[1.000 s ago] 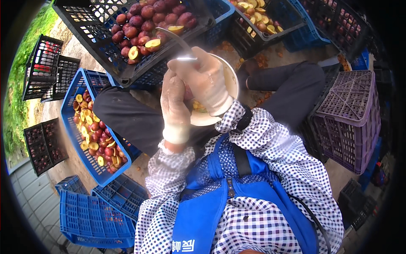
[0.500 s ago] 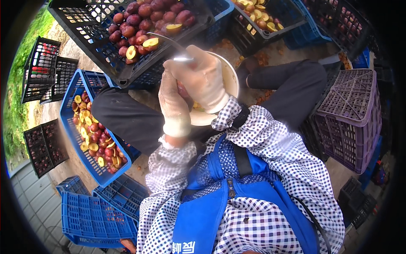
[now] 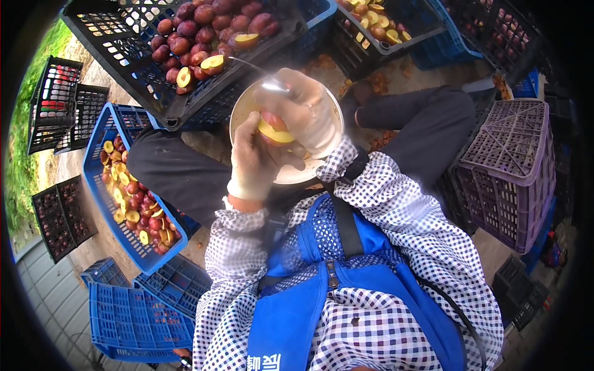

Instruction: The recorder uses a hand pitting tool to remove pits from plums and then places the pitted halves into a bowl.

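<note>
At the left, a blue crate (image 3: 98, 139) contains cut plum halves (image 3: 139, 201), yellow faces showing, among red ones. Farther off and to its right, a black crate (image 3: 204, 98) bears mostly whole plums (image 3: 198, 34), with a few cut pieces on the near side. In the middle, the gloved left hand (image 3: 252, 159) is the principal change: half a second ago its fingers lay against the right hand and largely covered the fruit; they now stand lower and spread fairly wide. As a result, a plum (image 3: 276, 131) shows between the two hands, over the bowl (image 3: 250, 96), whose left side has come into view. A yellow band of flesh on the plum indicates, in the inspector's judgement, that cutting is well advanced; whether the fruit has fully parted, and which hand bears it, cannot be told. The gloved right hand (image 3: 309, 114) is closed about a knife (image 3: 273, 85), its curved blade pointing far left, clear of the visible flesh. At the right stands a purple crate (image 3: 507, 179), well apart from both hands.
</note>
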Available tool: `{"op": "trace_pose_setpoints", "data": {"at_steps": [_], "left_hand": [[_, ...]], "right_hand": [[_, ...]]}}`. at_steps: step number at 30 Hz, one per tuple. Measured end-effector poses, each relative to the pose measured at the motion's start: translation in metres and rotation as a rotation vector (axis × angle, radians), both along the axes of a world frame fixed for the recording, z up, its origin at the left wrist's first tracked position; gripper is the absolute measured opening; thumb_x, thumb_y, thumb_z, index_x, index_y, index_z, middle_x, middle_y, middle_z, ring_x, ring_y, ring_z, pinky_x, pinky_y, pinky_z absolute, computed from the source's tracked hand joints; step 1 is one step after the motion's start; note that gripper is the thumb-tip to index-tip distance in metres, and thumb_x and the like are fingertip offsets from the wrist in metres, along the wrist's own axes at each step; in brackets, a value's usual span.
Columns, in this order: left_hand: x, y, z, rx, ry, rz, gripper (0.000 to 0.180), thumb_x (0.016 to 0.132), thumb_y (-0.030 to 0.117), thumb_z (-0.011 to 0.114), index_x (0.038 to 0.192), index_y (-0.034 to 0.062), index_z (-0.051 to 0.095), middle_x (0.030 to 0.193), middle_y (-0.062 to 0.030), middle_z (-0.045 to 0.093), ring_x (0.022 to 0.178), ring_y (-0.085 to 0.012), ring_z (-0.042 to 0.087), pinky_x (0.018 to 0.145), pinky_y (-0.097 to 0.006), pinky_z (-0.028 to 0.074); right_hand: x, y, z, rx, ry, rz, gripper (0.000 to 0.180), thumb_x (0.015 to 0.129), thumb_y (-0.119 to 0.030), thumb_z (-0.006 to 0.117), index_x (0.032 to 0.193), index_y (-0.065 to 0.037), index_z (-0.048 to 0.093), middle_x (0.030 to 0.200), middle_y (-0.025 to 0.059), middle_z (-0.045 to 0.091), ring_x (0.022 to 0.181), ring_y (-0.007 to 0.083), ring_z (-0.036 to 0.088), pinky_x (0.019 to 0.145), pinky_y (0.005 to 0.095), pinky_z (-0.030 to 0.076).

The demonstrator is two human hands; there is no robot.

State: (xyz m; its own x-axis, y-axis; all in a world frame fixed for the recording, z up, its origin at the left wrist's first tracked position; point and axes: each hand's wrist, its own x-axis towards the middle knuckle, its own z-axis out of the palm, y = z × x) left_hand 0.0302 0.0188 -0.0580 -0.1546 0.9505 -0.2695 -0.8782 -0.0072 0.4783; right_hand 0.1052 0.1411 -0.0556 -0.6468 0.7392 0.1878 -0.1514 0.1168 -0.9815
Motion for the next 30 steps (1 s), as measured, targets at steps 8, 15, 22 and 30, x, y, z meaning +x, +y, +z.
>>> {"op": "trace_pose_setpoints", "data": {"at_steps": [8, 15, 22, 30], "left_hand": [[0.016, -0.006, 0.009, -0.086, 0.02, 0.261, 0.043, 0.1, 0.034, 0.058, 0.134, 0.0077, 0.05, 0.12, -0.008, 0.061, 0.102, -0.0206, 0.065, 0.079, -0.032, 0.056], [-0.029, -0.002, 0.019, -0.198, 0.338, 0.289, 0.029, 0.097, 0.025, 0.058, 0.117, 0.0049, 0.059, 0.113, -0.0063, 0.061, 0.105, -0.0171, 0.06, 0.085, -0.034, 0.054], [-0.134, 0.034, 0.019, -0.67, 1.532, 0.544, 0.042, 0.083, 0.037, 0.081, 0.104, 0.0032, 0.067, 0.074, 0.0, 0.058, 0.056, -0.007, 0.054, 0.051, -0.023, 0.045], [-0.175, -0.072, 0.107, -1.318, 2.061, 1.041, 0.063, 0.082, 0.029, 0.083, 0.129, -0.0043, 0.057, 0.124, -0.0213, 0.064, 0.113, -0.0259, 0.063, 0.097, -0.038, 0.049]], "right_hand": [[0.001, -0.009, 0.026, -0.277, -0.012, 0.168, 0.012, 0.08, -0.006, 0.073, 0.091, -0.003, 0.069, 0.085, 0.0049, 0.063, 0.076, 0.0135, 0.062, 0.066, 0.0277, 0.05], [-0.007, -0.018, 0.047, -0.408, 0.12, 0.032, 0.025, 0.089, -0.028, 0.074, 0.094, -0.003, 0.07, 0.088, 0.0023, 0.067, 0.079, 0.0116, 0.062, 0.068, 0.0301, 0.05], [0.034, 0.024, 0.03, -0.27, -0.013, -0.192, 0.03, 0.09, -0.031, 0.073, 0.095, -0.002, 0.07, 0.076, -0.0013, 0.063, 0.061, 0.0033, 0.048, 0.054, 0.0205, 0.037], [0.111, 0.065, 0.042, -0.463, -0.014, -0.36, 0.037, 0.099, -0.038, 0.06, 0.092, -0.002, 0.067, 0.075, 0.0034, 0.06, 0.051, 0.0059, 0.046, 0.047, 0.0204, 0.036]]}}
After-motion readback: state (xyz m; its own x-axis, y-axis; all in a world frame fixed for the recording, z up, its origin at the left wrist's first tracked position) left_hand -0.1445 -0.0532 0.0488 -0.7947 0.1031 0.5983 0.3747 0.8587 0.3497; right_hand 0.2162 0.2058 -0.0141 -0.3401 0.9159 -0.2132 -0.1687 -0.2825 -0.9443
